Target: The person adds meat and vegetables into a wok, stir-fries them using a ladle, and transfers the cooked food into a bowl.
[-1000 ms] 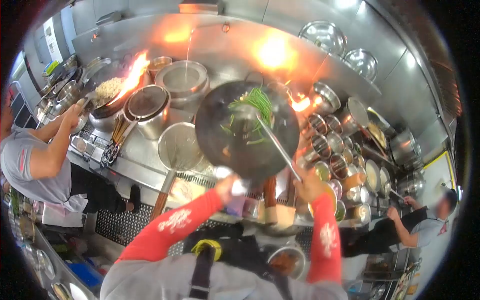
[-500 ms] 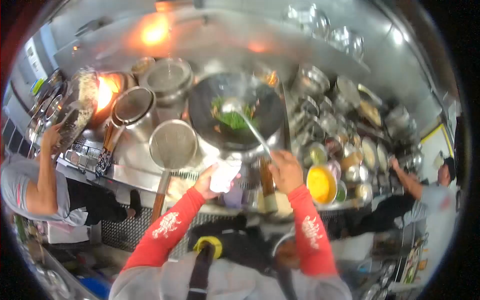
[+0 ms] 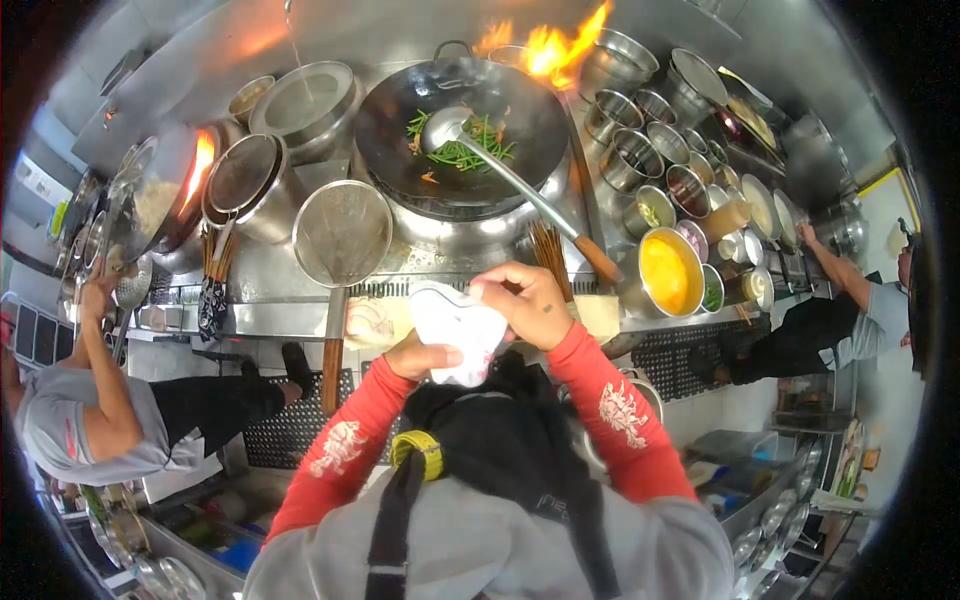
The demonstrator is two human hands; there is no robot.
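Observation:
A white cloth is held in front of my body between both hands. My left hand grips its lower left part, thumb on top. My right hand pinches its upper right edge. Beyond them a black wok sits on the burner with green stalks and small orange-brown pieces inside. A steel ladle lies in the wok with its bowl on the food, its wooden handle resting out over the right rim, untouched by either hand.
Flames rise behind the wok. A mesh strainer lies to its left, near a lidded pot. Right of it stand a container of yellow liquid and several metal pots. One co-worker handles a flaming wok at left; another stands at right.
My right hand has let go of the ladle and moved to the white cloth. The ladle now rests in the wok. The wok, lifted and tilted earlier, sits on the burner.

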